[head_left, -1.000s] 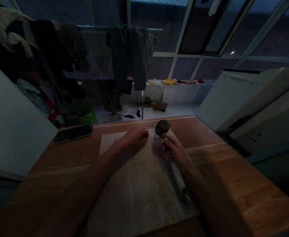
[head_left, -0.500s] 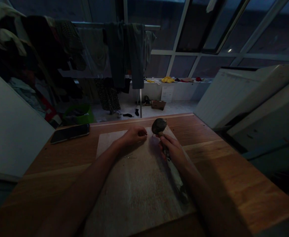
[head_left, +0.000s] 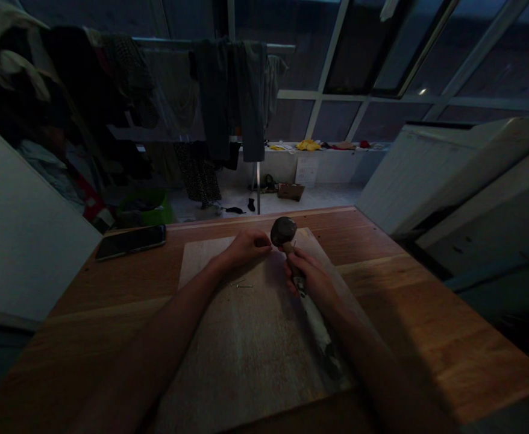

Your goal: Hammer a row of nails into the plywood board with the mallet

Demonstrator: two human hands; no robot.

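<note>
My right hand (head_left: pixel 310 276) is wrapped round the handle of a hammer (head_left: pixel 284 230), close below its dark head. The long, pale-wrapped handle slants back toward me under my forearm. Left of the hammer head, my left hand (head_left: pixel 249 247) is closed in a pinch over the board; what its fingertips hold is too small to make out. Both hands are above a pale wooden board (head_left: pixel 241 349). Two thin nails (head_left: pixel 245 286) lie on the board beside my left wrist. A thin upright sliver, perhaps a nail, shows just right of the hammer head.
The board lies on a wooden table (head_left: pixel 409 301). A phone (head_left: pixel 131 242) rests at the table's far left corner. Beyond the far edge are hanging clothes (head_left: pixel 232 96), a green basket (head_left: pixel 160 208) and a small cardboard box (head_left: pixel 290 191). A white cabinet-like thing (head_left: pixel 409 175) stands at the right.
The hammer head has moved a little left, closer to my left fingertips, with my right hand still round the handle. My left hand has stayed nearly in place. The view has shifted slightly.
</note>
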